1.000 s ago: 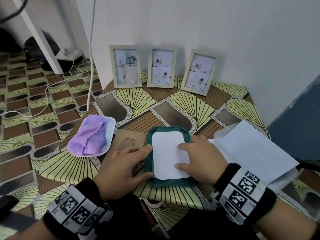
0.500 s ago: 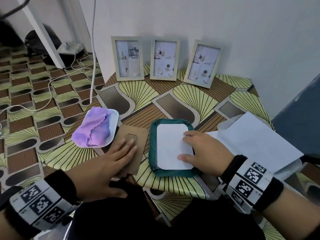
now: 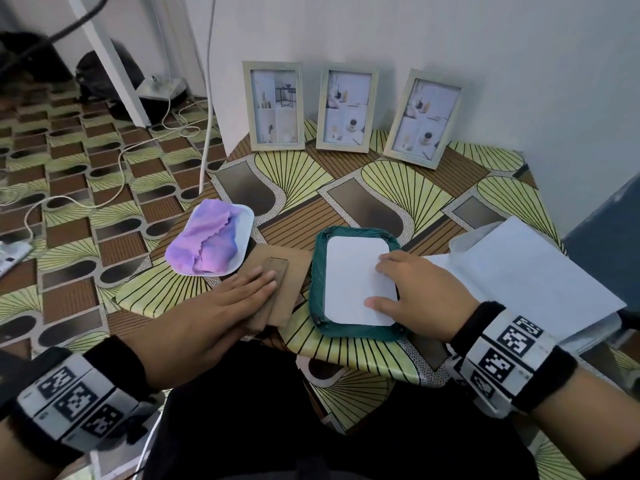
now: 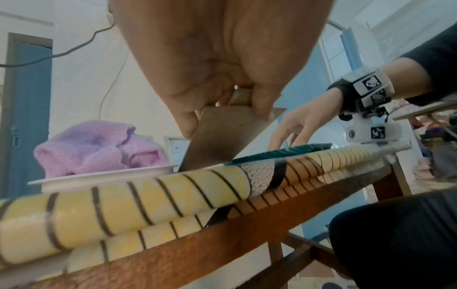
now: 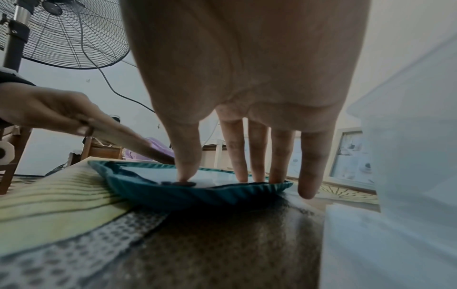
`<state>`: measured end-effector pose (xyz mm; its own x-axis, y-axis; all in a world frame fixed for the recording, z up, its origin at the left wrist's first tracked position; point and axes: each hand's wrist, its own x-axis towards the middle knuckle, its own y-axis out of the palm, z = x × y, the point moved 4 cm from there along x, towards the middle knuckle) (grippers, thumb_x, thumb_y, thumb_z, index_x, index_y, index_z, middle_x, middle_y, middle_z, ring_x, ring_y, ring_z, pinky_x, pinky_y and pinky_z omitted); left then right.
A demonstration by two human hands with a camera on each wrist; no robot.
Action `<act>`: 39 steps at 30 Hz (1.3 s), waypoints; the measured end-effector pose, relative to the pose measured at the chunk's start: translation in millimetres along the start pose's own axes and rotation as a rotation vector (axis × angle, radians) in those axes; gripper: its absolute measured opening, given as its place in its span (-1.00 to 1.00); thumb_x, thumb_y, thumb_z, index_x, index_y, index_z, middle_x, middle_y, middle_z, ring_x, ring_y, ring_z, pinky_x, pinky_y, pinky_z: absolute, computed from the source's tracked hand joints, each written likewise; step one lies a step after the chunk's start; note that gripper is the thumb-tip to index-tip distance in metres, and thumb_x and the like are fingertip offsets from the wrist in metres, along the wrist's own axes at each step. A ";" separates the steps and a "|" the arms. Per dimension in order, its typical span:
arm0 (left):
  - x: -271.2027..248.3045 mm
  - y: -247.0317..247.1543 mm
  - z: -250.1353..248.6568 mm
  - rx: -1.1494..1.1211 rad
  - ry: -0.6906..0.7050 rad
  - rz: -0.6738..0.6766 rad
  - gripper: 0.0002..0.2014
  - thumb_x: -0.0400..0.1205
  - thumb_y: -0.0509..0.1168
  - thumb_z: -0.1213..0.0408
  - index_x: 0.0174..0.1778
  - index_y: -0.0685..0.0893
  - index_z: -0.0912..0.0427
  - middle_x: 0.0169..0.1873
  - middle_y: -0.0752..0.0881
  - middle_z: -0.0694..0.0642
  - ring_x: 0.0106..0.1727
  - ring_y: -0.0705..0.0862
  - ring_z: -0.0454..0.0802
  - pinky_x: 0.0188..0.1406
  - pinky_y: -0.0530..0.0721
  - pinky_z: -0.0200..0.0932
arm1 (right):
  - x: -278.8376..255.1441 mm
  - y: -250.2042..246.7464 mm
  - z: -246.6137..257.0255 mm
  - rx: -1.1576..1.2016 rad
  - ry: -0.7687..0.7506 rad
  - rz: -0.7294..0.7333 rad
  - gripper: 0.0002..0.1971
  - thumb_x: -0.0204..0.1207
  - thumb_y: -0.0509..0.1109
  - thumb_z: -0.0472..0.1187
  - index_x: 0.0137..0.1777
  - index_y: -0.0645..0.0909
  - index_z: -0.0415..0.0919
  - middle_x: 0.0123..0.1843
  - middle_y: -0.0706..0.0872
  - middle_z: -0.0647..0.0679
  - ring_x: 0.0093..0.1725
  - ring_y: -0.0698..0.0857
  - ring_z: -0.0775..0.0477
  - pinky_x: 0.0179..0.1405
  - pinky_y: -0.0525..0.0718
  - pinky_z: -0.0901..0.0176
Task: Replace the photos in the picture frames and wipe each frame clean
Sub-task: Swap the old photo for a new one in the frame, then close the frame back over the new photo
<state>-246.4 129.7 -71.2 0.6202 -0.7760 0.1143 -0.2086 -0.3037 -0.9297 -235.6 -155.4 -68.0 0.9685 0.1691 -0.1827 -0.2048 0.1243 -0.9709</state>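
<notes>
A green picture frame (image 3: pixel 319 289) lies face down near the table's front edge, with a white photo (image 3: pixel 353 282) back-up inside it. My right hand (image 3: pixel 377 285) presses straight fingers and thumb on the photo's right side; the right wrist view shows the fingertips (image 5: pixel 185 178) flat on it. Left of the frame lies the brown backing board (image 3: pixel 294 278). My left hand (image 3: pixel 256 289) pinches its near end, fingers on top and thumb under, and the left wrist view shows that end of the board (image 4: pixel 222 136) raised off the table. A purple cloth (image 3: pixel 207 244) sits in a white tray (image 3: pixel 244 230).
Three pale frames (image 3: pixel 273 105), (image 3: pixel 346 110), (image 3: pixel 422 117) lean on the wall at the back. White sheets on a translucent container (image 3: pixel 526 271) lie just right of my right hand. The table edge (image 3: pixel 346 358) is close to me. Cables (image 3: pixel 121 168) run over the floor at left.
My left hand left the photo's left edge, moved left onto the backing board and took hold of it. My right hand stayed pressing on the photo.
</notes>
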 end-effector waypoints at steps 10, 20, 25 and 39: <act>24.8 -25.7 -30.5 -0.184 -0.095 -0.364 -0.57 0.67 0.29 0.37 0.50 0.56 0.21 0.37 0.66 -0.11 0.27 0.56 -0.34 0.24 0.35 -0.68 | -0.5 -0.1 -3.2 0.035 0.013 0.011 -0.41 0.52 0.31 0.31 0.38 0.58 -0.08 0.40 0.42 0.00 0.32 0.55 -0.07 0.22 0.61 0.03; 92.4 11.1 -55.8 0.201 0.032 0.063 -0.50 0.79 0.06 0.11 0.66 0.29 0.16 0.66 0.27 0.06 0.70 0.14 0.02 0.68 0.14 -0.07 | -0.1 -3.3 -8.8 0.115 -0.014 0.008 -0.66 0.68 0.23 0.03 0.20 0.70 -0.17 0.39 0.54 -0.05 0.32 0.59 -0.09 0.30 0.54 0.03; 107.7 28.0 -58.5 0.355 0.045 0.224 -0.45 0.80 -0.14 -0.03 0.72 0.10 0.08 0.71 0.10 -0.01 0.72 0.03 -0.07 0.68 0.09 -0.08 | 2.6 -3.8 -13.3 0.153 -0.007 -0.017 -0.67 0.73 0.18 -0.13 0.17 0.72 -0.30 0.45 0.59 -0.09 0.38 0.57 -0.07 0.39 0.48 0.09; 114.7 38.4 -65.0 0.154 0.163 0.253 -0.39 0.79 0.04 0.03 0.72 0.07 0.20 0.71 0.09 0.09 0.72 -0.02 -0.12 0.68 0.05 -0.14 | 2.6 -13.4 -17.4 0.299 -0.046 -0.103 -0.67 0.61 0.23 -0.36 0.24 0.77 -0.26 0.43 0.68 0.04 0.32 0.67 -0.04 0.32 0.52 0.20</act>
<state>-232.4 -6.9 -71.1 0.4317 -0.8981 -0.0843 -0.2163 -0.0123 -0.9763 -227.9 -173.6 -58.2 0.9803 0.1841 -0.0721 -0.1453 0.4236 -0.8941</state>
